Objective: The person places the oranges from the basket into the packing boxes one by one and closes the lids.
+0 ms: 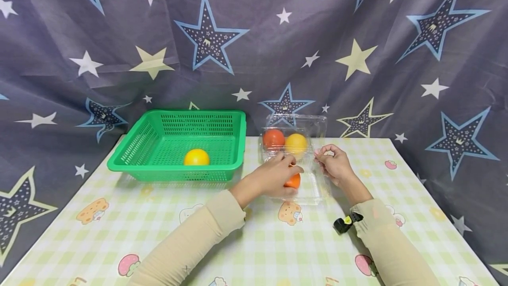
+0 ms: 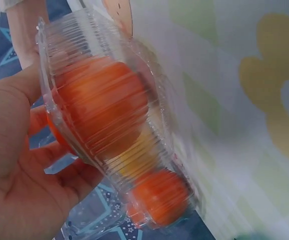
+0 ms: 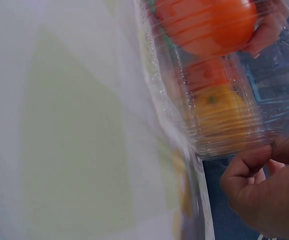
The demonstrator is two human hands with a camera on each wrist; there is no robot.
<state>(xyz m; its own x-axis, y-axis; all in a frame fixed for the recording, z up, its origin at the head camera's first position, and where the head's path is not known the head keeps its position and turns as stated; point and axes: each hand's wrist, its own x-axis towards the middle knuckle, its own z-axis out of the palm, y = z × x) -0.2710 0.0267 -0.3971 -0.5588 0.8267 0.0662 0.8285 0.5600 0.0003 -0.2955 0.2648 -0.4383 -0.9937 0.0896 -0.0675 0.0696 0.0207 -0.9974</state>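
A clear plastic clamshell container (image 1: 315, 191) lies open on the table, its lid raised at the back. In its rear part are a red round fruit (image 1: 274, 138) and a yellow round fruit (image 1: 296, 143). Over the near part, my left hand (image 1: 274, 176) grips a glossy orange round fruit (image 1: 294, 182), fingers curled about it; the left wrist view shows this orange fruit (image 2: 102, 102) through the ribbed plastic wall. At the container's right edge, my right hand (image 1: 335, 165) pinches the plastic rim between thumb and forefinger, also visible in the right wrist view.
To the left stands a green slotted basket (image 1: 170, 168) with one yellow-orange round fruit (image 1: 196, 157) inside. A checked tablecloth (image 1: 278, 250) with printed cartoons covers the table. Behind it hangs a dark star-patterned curtain (image 1: 254, 47).
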